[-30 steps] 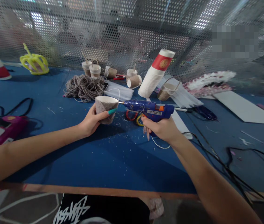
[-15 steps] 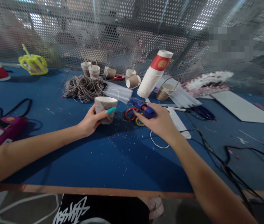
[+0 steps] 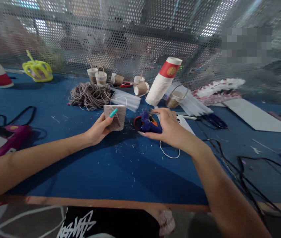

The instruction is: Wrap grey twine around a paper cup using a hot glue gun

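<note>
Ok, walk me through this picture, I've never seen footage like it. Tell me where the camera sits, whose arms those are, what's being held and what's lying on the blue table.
The camera sits on a person's head, looking forward and down, so both arms are that person's own. The left hand grips a twine-wrapped cup. The right hand rests over a blue glue gun lying on the blue table. Behind lie a twine bundle, a leaning stack of paper cups, several small finished cups and a yellow crown. Black cables trail at right.
</note>
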Demonstrator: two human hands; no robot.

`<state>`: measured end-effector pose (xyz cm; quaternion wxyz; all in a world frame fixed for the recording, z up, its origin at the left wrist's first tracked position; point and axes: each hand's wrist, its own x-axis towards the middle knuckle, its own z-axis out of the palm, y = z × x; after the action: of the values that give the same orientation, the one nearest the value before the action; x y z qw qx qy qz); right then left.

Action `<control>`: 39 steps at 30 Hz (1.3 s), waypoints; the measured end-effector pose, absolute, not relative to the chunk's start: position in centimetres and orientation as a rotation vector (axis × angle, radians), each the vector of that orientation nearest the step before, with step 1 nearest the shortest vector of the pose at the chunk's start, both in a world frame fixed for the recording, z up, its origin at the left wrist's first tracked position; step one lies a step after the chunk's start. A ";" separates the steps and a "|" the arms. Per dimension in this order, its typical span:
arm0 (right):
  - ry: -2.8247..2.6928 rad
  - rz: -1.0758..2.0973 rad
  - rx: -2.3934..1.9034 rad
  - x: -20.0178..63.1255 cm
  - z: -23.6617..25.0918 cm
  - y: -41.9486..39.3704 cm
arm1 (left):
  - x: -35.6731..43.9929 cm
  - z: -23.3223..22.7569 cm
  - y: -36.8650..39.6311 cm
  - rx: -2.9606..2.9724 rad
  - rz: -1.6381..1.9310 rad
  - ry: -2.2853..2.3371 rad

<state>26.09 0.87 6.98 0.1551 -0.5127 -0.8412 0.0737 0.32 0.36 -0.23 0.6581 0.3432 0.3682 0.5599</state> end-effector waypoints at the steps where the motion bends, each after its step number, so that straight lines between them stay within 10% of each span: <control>1: -2.355 0.204 -1.418 25.5 7.1 0.4 | 0.4 0.1 0.2 0.781 1.253 0.821; 18: -2.503 -0.032 -0.903 20.5 3.6 -1.4 | 0.8 0.8 -0.8 0.880 1.099 0.660; 39: -1.841 0.981 -0.914 21.7 5.3 -1.5 | 0.5 0.6 -0.7 0.935 1.030 0.594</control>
<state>21.72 -1.47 5.28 0.4187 -0.3644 -0.7341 0.3911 0.46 -0.68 0.59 0.7273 0.4242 0.2696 0.4673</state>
